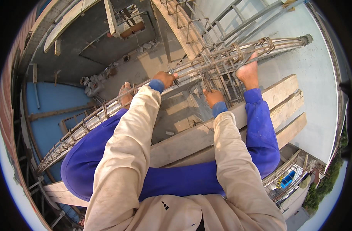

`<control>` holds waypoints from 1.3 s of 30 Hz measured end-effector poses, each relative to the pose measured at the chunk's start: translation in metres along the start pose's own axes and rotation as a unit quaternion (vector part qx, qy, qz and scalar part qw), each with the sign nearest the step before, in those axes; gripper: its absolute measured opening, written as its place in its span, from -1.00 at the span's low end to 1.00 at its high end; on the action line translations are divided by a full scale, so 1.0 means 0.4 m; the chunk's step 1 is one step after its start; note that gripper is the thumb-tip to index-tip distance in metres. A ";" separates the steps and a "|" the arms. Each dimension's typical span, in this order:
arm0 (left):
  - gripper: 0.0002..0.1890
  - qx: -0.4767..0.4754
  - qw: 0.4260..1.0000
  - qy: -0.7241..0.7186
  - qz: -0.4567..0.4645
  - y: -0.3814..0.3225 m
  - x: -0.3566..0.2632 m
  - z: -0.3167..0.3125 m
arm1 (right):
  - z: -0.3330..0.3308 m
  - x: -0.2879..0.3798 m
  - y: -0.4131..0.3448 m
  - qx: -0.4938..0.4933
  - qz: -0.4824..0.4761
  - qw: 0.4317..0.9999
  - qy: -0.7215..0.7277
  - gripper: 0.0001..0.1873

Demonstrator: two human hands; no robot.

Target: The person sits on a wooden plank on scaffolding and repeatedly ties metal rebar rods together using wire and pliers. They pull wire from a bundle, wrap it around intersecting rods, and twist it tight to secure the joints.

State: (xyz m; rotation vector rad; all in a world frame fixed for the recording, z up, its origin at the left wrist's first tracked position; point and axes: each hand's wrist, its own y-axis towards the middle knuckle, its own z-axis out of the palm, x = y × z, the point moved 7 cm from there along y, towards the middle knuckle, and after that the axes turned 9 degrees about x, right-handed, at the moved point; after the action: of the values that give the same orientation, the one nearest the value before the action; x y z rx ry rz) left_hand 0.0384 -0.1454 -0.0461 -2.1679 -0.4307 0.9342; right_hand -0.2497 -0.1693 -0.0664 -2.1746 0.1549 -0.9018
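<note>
My left hand (163, 79) rests over the long reinforcing-bar cage (112, 105), fingers curled around a small bunch of dark tie wires (173, 77). Closer to the bar crossing, my right hand (214, 97) is closed on a slim metal tool (205, 82); its tip is hard to make out among the bars. At the crossing, a second rebar cage (222, 69) meets the long one. Several loose square stirrups (238, 53) are bunched on the long cage, right of the crossing. My feet are set on the long cage, one on either side of my hands.
Wooden planks (187, 135) lie beneath me. A timber formwork board (178, 26) runs away under the second cage. Far below is a concrete floor (147, 63) with rubble and buckets. A pale wall (303, 86) stands at right; a metal ladder-like frame (242, 20) lies beyond the crossing.
</note>
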 end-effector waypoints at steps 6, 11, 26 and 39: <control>-0.28 0.012 1.000 0.010 -0.004 0.011 0.000 -0.003 | 0.059 0.006 -0.140 0.169 0.033 0.984 0.037 -0.60; -0.29 0.019 0.999 -0.027 -0.043 0.018 0.018 0.004 | 0.074 0.004 -0.246 0.189 -0.025 0.972 0.139 -0.58; -0.28 -0.004 1.000 -0.023 -0.010 0.002 -0.005 -0.010 | -0.215 -0.106 -0.464 -0.160 -0.099 0.977 -0.105 -0.62; -0.26 -0.063 0.997 0.019 -0.045 0.032 0.025 0.009 | -0.123 -0.161 -0.551 -0.192 -0.109 0.974 -0.058 -0.63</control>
State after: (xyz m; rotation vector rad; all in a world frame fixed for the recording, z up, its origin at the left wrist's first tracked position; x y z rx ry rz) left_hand 0.0429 -0.1471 -0.0621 -2.2560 -0.5767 0.8339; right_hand -0.3660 -0.0207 0.0731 -2.6387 0.0324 -0.9205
